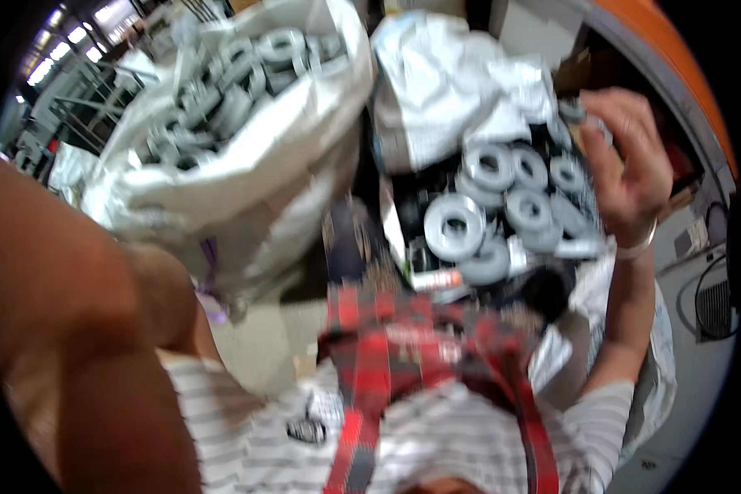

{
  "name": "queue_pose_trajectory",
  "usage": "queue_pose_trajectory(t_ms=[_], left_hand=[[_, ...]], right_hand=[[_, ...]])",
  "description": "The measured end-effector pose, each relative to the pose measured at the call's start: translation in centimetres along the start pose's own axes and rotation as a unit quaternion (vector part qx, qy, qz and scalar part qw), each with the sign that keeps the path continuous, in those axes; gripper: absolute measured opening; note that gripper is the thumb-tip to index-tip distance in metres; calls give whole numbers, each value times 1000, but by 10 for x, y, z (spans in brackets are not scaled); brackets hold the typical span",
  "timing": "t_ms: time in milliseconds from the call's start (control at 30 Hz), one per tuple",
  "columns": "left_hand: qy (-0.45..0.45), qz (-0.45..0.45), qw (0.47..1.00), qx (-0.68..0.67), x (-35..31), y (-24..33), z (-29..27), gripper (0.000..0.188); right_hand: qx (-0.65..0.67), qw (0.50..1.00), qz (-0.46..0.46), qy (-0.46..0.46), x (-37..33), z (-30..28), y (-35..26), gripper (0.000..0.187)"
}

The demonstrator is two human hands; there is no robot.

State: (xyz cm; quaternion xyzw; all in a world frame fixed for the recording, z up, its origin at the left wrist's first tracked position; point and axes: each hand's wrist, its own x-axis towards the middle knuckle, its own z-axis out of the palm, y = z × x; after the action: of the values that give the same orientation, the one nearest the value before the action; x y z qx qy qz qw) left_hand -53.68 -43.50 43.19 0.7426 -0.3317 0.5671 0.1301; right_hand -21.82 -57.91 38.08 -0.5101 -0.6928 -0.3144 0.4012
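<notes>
My right hand is raised at the far right, with thumb and fingers curled around a grey ring; blur softens the grip. Below and left of it, several thick grey washer-like rings lie piled on a dark surface. A white woven bag is bunched up behind them. My left arm fills the left side, bent close to the camera, and its hand is out of view. Beyond that arm stands a big white sack, open at the top and full of similar grey rings.
A small orange-and-white item lies at the near edge of the piled rings. To the right are a grey panel with a dark cable and an orange edge. Metal framing stands at the far left.
</notes>
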Motion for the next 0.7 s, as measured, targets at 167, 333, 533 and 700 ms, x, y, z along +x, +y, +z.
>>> queue_pose_trajectory(t_ms=[167, 333, 533, 700], left_hand=[[79, 25, 989, -118, -31, -3, 30, 50], [117, -62, 982, -135, -70, -48, 51, 52], [165, -320, 922, -144, -127, -139, 108, 54], [147, -704, 669, -188, -244, -194, 178, 42]], right_hand=[[-85, 996, -7, 31, -29, -10, 17, 14], [-2, 989, 123, -85, -110, 78, 91, 12], [-90, 884, 307, -340, -236, 204, 172, 14], [-168, 807, 324, -464, -287, 255, 203, 17]])
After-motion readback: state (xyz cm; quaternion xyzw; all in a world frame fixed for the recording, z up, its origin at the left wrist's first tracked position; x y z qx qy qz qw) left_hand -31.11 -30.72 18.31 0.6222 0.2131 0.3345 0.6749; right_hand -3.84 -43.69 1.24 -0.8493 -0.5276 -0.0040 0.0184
